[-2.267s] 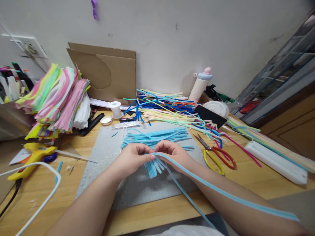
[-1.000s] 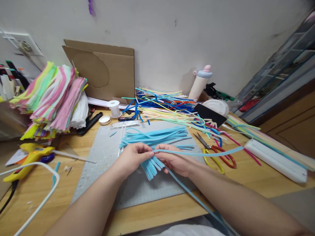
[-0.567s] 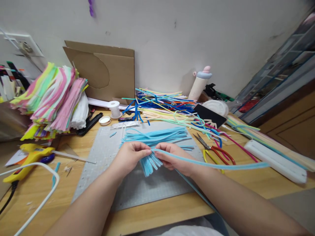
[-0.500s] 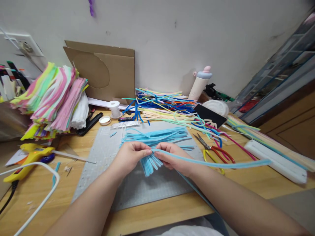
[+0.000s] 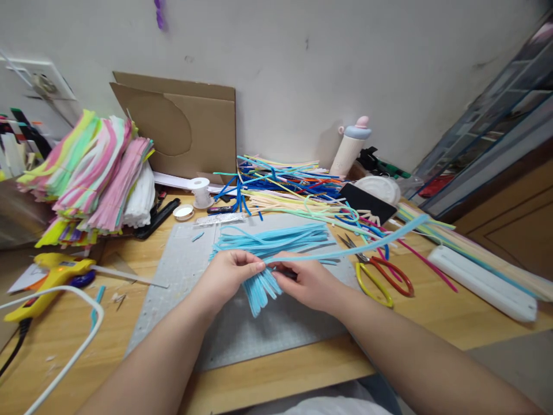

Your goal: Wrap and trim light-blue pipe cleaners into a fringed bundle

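Observation:
My left hand (image 5: pixel 231 276) is closed in a pinch at the top of a small fan of light blue pipe cleaners (image 5: pixel 261 291), whose looped ends point down toward me. From that pinch one long light blue pipe cleaner (image 5: pixel 371 246) runs to the right, passing above my right hand and rising at its far tip. My right hand (image 5: pixel 309 282) is closed at the fan's right edge, thumb and fingertips against it; what lies inside the curled fingers is partly hidden. Just behind both hands, a pile of light blue pipe cleaners (image 5: pixel 285 236) lies on the grey cutting mat (image 5: pixel 246 346).
Scissors (image 5: pixel 380 276) with red and yellow handles lie right of the mat, near a white power strip (image 5: pixel 481 282). A yellow glue gun (image 5: pixel 54 276) and its cable are at left. Multicoloured pipe cleaners (image 5: pixel 294 190), a spool (image 5: pixel 201 192) and a bottle (image 5: pixel 348 150) stand behind.
The long pipe cleaner's free end has swung upward and left. My right fingers have moved from that strand down to the fan's edge. A second strand below my right forearm no longer shows.

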A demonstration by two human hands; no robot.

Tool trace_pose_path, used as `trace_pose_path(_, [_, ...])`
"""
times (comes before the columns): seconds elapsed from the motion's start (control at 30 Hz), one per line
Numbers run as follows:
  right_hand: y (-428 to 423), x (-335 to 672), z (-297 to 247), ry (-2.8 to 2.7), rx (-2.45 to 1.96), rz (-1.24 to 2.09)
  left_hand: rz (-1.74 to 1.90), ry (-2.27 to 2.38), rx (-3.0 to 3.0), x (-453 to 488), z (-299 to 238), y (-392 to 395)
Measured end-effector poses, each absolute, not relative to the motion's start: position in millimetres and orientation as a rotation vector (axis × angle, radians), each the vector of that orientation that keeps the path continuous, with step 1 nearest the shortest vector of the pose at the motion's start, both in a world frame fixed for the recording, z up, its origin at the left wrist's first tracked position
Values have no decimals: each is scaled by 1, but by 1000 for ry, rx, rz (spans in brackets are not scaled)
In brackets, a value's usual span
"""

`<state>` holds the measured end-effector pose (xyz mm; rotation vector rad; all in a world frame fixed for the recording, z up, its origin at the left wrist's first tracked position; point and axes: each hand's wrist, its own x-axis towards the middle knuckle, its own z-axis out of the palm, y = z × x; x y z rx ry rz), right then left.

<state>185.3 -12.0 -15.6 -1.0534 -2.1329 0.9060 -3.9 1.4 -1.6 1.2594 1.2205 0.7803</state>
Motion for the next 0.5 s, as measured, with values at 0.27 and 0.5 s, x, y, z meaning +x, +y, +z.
trace_pose_path(0.27, [-9, 188, -19, -2180, -874, 595, 797, 1102, 1175, -4, 0, 1])
trace_pose_path(0.5, [-13, 184, -19, -2146, -874, 599, 818, 1100, 1141, 0, -2, 0])
